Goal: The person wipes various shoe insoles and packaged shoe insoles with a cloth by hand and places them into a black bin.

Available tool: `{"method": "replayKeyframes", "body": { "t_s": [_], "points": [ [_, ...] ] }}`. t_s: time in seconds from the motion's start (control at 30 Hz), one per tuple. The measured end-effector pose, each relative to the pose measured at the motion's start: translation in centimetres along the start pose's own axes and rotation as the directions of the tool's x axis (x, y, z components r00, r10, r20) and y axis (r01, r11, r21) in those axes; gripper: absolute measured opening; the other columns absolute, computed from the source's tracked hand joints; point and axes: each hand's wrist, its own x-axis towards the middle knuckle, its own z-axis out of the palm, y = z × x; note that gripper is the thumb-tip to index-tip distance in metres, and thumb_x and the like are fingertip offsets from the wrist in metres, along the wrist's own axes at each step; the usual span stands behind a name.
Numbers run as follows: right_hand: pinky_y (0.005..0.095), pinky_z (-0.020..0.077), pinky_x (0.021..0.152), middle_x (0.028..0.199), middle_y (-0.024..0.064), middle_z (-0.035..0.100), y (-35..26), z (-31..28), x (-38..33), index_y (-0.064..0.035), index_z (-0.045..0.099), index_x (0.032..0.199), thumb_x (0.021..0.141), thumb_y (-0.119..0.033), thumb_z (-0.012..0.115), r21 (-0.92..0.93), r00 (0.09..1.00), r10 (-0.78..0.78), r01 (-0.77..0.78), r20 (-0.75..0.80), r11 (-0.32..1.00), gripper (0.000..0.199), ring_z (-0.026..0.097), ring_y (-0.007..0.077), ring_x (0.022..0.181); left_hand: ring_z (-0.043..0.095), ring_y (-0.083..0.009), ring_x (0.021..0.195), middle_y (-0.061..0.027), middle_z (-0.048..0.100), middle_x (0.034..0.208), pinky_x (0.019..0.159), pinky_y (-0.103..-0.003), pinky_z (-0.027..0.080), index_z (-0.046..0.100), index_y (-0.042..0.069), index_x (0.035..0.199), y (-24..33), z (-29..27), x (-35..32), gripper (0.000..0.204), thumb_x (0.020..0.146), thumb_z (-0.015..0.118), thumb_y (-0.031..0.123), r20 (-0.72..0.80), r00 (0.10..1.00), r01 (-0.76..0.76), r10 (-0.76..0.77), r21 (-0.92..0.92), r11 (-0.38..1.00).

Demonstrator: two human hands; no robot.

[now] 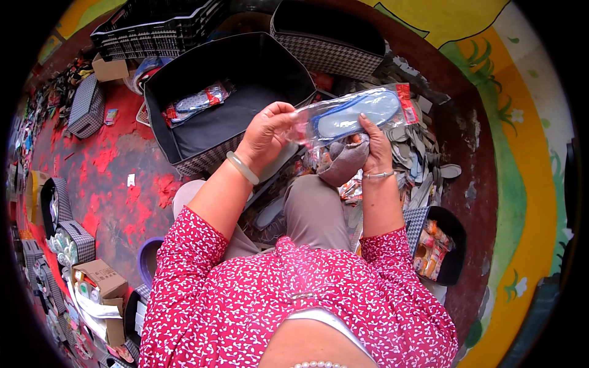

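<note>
A clear plastic packet of blue-edged, pale insoles (359,115) with a red label end is stretched between my hands above my knees. My left hand (268,132) is closed, its thumb and fingers pinching the packet's left end. My right hand (375,147) is closed on the packet's lower right edge, thumb lying on its face. Just below, against the right hand's fingers, is a grey, cloth-like piece (346,164); whether those fingers also hold it I cannot tell. Beyond the left hand stands a large black-lined box (184,136), with similar packets (199,101) inside it.
A pile of loose grey insoles (423,159) lies on the right. Near my right elbow is a checked bin (451,245) of orange-and-white packages. Another checked box (325,46) and a black crate (162,37) stand at the back. On the left sits an open cardboard box (101,279).
</note>
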Motion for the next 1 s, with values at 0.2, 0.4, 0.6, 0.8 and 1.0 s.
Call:
{"method": "replayKeyframes", "body": {
  "t_s": [0.2, 0.4, 0.6, 0.8, 1.0],
  "points": [
    [0.0271, 0.0549, 0.050, 0.089, 0.0175, 0.064, -1.7, 0.9, 0.1, 0.0007, 0.051, 0.106, 0.085, -0.009, 0.061, 0.168, 0.994, 0.100, -0.105, 0.038, 0.980, 0.025, 0.059, 0.0176, 0.049, 0.061, -0.0130, 0.077, -0.0053, 0.062, 0.092, 0.071, -0.028, 0.052, 0.053, 0.005, 0.103, -0.5, -1.8, 0.5, 0.015, 0.089, 0.055, 0.011, 0.033, 0.999, -0.020, 0.023, -0.090, 0.996],
    [0.0280, 0.0547, 0.051, 0.083, 0.0129, 0.064, -0.3, 2.1, 0.4, 0.0022, 0.053, 0.104, 0.083, -0.006, 0.062, 0.055, 0.987, 0.132, -0.138, 0.091, 0.989, 0.024, 0.060, 0.0177, 0.051, 0.052, -0.0200, 0.112, -0.0120, 0.048, 0.126, 0.095, -0.035, 0.044, 0.044, 0.002, 0.127, -2.6, -0.4, 0.4, 0.056, 0.082, 0.069, 0.024, 0.277, 0.961, -0.008, 0.023, -0.052, 0.999],
    [0.0245, 0.0531, 0.054, 0.087, 0.0090, 0.064, 1.4, 5.2, -0.7, 0.0029, 0.058, 0.101, 0.082, -0.004, 0.065, -0.165, 1.000, 0.029, -0.028, 0.001, 0.986, 0.021, 0.063, 0.0156, 0.063, 0.050, -0.0226, 0.115, -0.0131, 0.045, 0.129, 0.095, -0.035, 0.043, 0.037, 0.000, 0.133, -1.4, 0.1, -0.3, 0.068, 0.077, 0.070, 0.022, 0.234, 0.972, -0.030, -0.010, 0.169, 0.985],
    [0.0199, 0.0468, 0.046, 0.083, 0.0066, 0.064, 1.7, 4.2, -0.3, 0.0008, 0.060, 0.100, 0.080, -0.007, 0.068, -0.241, 0.989, 0.099, -0.070, 0.110, 0.968, 0.023, 0.058, 0.0103, 0.056, 0.042, -0.0277, 0.125, -0.0166, 0.039, 0.137, 0.105, -0.040, 0.032, 0.033, 0.001, 0.137, 0.3, 2.1, -1.6, 0.078, 0.066, 0.060, 0.017, 0.408, 0.913, 0.086, -0.028, -0.125, 0.988],
    [0.0182, 0.0437, 0.043, 0.082, 0.0072, 0.064, 1.3, 4.3, 0.2, 0.0005, 0.060, 0.097, 0.079, -0.010, 0.069, -0.182, 0.981, 0.141, -0.116, 0.133, 0.977, 0.023, 0.058, 0.0106, 0.053, 0.043, -0.0312, 0.125, -0.0168, 0.039, 0.138, 0.098, -0.045, 0.040, 0.034, 0.003, 0.137, 1.2, 2.3, -1.8, 0.079, 0.078, 0.063, 0.049, 0.367, 0.926, 0.242, -0.088, -0.399, 0.884]
  ]
}}
